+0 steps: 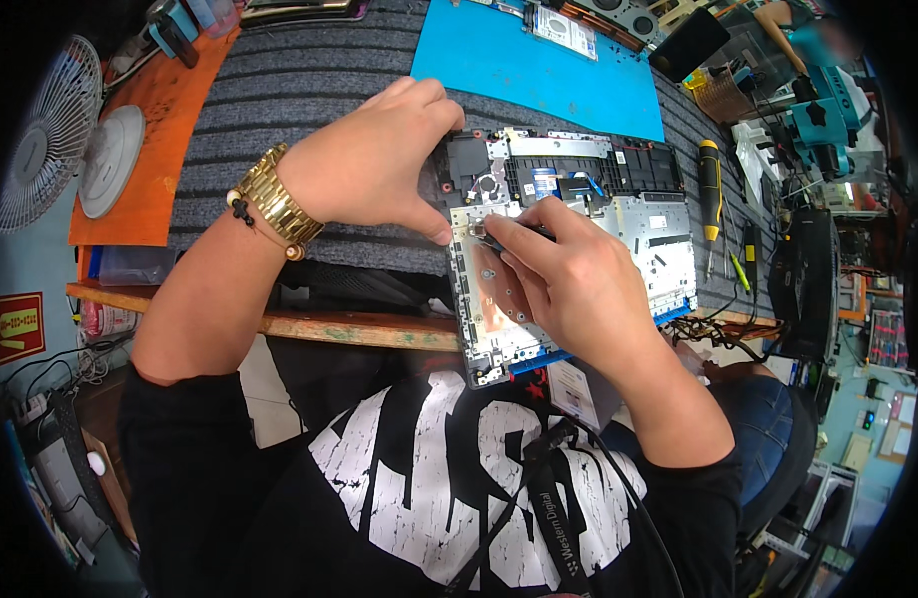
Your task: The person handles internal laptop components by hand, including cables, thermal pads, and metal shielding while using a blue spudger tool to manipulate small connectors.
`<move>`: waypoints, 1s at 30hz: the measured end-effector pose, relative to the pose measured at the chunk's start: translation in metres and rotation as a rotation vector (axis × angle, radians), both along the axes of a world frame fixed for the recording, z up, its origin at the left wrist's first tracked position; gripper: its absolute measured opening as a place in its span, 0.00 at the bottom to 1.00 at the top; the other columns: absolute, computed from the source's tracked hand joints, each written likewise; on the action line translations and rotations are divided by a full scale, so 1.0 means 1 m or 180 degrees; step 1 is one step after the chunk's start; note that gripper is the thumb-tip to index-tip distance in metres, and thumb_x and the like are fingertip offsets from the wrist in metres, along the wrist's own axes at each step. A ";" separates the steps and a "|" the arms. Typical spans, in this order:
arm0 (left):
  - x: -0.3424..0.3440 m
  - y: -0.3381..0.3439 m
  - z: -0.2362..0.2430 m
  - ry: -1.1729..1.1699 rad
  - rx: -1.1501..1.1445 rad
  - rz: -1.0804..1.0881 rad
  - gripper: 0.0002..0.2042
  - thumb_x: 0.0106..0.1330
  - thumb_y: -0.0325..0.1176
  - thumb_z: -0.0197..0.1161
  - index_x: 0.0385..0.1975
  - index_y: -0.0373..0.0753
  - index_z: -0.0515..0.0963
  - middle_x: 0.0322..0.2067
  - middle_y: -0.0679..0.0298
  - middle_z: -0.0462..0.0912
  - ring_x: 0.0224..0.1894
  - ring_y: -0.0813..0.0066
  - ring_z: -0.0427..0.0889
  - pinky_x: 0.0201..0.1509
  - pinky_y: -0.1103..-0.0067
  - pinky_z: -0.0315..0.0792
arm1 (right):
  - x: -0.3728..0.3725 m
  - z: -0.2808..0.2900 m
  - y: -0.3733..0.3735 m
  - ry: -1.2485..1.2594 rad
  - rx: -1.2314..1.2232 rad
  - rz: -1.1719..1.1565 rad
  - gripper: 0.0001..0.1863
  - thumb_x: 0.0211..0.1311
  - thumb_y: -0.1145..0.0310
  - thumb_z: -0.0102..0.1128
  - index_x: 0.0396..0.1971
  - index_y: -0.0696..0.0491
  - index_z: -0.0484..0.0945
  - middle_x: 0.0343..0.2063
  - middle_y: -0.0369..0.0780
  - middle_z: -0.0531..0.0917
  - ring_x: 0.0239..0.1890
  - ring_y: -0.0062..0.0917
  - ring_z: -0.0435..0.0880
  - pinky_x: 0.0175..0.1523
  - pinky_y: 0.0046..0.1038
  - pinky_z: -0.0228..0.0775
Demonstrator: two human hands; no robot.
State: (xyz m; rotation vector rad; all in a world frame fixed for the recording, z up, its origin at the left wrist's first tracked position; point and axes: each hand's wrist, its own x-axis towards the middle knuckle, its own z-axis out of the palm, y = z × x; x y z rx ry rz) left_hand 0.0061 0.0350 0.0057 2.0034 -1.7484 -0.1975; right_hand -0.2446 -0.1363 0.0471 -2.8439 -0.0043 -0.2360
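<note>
An opened laptop chassis (pixel 638 234), with a silver metal plate, black plastic and a copper-toned patch, lies tilted over the table's front edge. My left hand (pixel 384 154) spans its left side, the thumb on the edge and the fingers curled at the far left corner. Over the chassis's left part, my right hand (pixel 584 274) is closed in a pinch. Something small and dark shows between its fingertips, beside a small metallic part; I cannot make out what it is. The right hand hides the middle of the plate.
A yellow-black screwdriver (pixel 711 189) and a green pen-like tool (pixel 741 272) lie to the right. A blue mat (pixel 519 60) is beyond the chassis on the grey ribbed cloth (pixel 309 60). At left stands a white fan (pixel 50 135) on an orange mat (pixel 170 149).
</note>
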 end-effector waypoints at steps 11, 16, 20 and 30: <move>-0.003 -0.003 -0.002 -0.0030 -0.0184 -0.0017 0.50 0.45 0.53 1.00 0.65 0.28 0.83 0.60 0.49 0.84 0.69 0.45 0.82 0.77 0.58 0.81 | -0.001 -0.014 0.005 -0.0168 -0.0076 -0.0076 0.21 0.70 0.68 0.80 0.62 0.48 0.94 0.42 0.40 0.85 0.43 0.40 0.93 0.47 0.44 0.88; -0.002 0.000 0.002 -0.0017 0.0069 -0.0018 0.55 0.45 0.51 1.01 0.73 0.30 0.79 0.66 0.51 0.82 0.73 0.43 0.79 0.79 0.57 0.80 | -0.002 -0.006 0.012 -0.0030 0.0083 -0.0291 0.15 0.79 0.70 0.76 0.61 0.50 0.94 0.45 0.43 0.89 0.42 0.47 0.94 0.45 0.48 0.87; -0.002 0.001 0.000 -0.0010 0.0030 0.0015 0.55 0.46 0.51 1.00 0.74 0.30 0.79 0.66 0.51 0.82 0.74 0.43 0.79 0.80 0.57 0.79 | 0.004 0.002 0.006 0.0470 0.0327 -0.0546 0.17 0.76 0.69 0.76 0.62 0.50 0.92 0.48 0.44 0.88 0.48 0.50 0.96 0.51 0.51 0.90; 0.004 0.000 -0.008 -0.0021 -0.0253 -0.0076 0.52 0.47 0.57 0.99 0.67 0.30 0.83 0.62 0.50 0.84 0.70 0.44 0.82 0.77 0.57 0.81 | -0.002 0.013 -0.006 0.0395 0.0418 -0.0370 0.14 0.83 0.67 0.72 0.63 0.49 0.93 0.50 0.46 0.90 0.46 0.53 0.95 0.52 0.53 0.88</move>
